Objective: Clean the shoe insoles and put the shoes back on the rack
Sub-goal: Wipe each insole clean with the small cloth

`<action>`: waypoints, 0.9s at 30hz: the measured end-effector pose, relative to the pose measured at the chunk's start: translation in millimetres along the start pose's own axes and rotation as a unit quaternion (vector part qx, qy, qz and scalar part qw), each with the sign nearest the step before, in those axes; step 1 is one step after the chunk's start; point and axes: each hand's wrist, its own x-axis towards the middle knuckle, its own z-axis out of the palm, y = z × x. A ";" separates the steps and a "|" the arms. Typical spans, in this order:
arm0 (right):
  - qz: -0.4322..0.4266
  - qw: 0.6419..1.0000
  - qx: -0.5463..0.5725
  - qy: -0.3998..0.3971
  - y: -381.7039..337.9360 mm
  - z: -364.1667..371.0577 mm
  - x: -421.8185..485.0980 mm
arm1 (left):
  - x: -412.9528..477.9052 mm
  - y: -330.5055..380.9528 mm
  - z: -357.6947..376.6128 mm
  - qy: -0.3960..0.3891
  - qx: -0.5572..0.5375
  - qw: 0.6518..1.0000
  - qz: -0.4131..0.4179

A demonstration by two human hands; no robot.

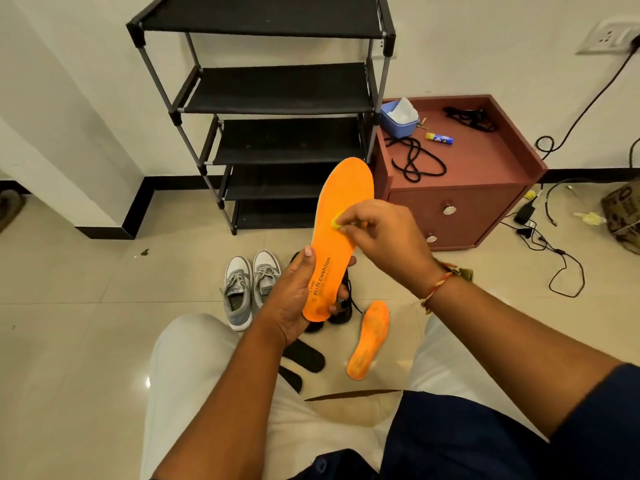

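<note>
Now Wiping the Orange Insole (346,192)

Nearest, two black insoles (304,355) and a second insole (369,341) lie on glossy tile (69,306). Above them the left hand (294,306) clasps the insole's heel; the right hand (381,237) pinches a yellow pad (335,222) against its middle. It looks like light, bendy foam, best braced at the heel. Beyond stand grey shoes (249,289), then the rack (277,88), with a cabinet (485,161) to its right.

Down on the floor (86,323): grey sneakers (249,285) beside black shoes (341,306), an orange insole (369,339) and two black insoles (304,356) near them, rack (277,91) and cabinet (460,202) standing behind.
</note>
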 end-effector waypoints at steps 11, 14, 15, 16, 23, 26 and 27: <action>0.186 0.980 0.025 0.061 60.5 -14.0 34.6 | -3.6 -1.5 1.8 -0.029 -0.017 0.999 -0.029; 0.265 0.957 0.076 0.093 70.0 -6.2 36.3 | -2.1 -5.2 -2.3 -0.012 -0.039 0.999 -0.034; 0.289 0.948 0.093 0.099 73.9 -0.3 33.7 | -0.7 -5.8 -3.0 -0.003 -0.043 0.998 -0.034; 0.314 0.937 0.114 0.101 77.4 7.1 29.2 | 0.6 -6.4 -3.0 0.007 -0.044 0.998 -0.035; 0.464 0.798 0.366 0.119 96.4 66.1 -19.8 | 11.6 -14.5 -5.0 0.101 -0.034 0.993 -0.056; 0.528 0.726 0.434 0.083 93.3 73.5 -27.6 | 21.1 -18.1 -1.6 0.138 0.003 0.988 -0.070; 0.532 0.711 0.452 0.078 94.4 74.3 -26.7 | 26.3 -21.2 -1.8 0.157 0.020 0.984 -0.081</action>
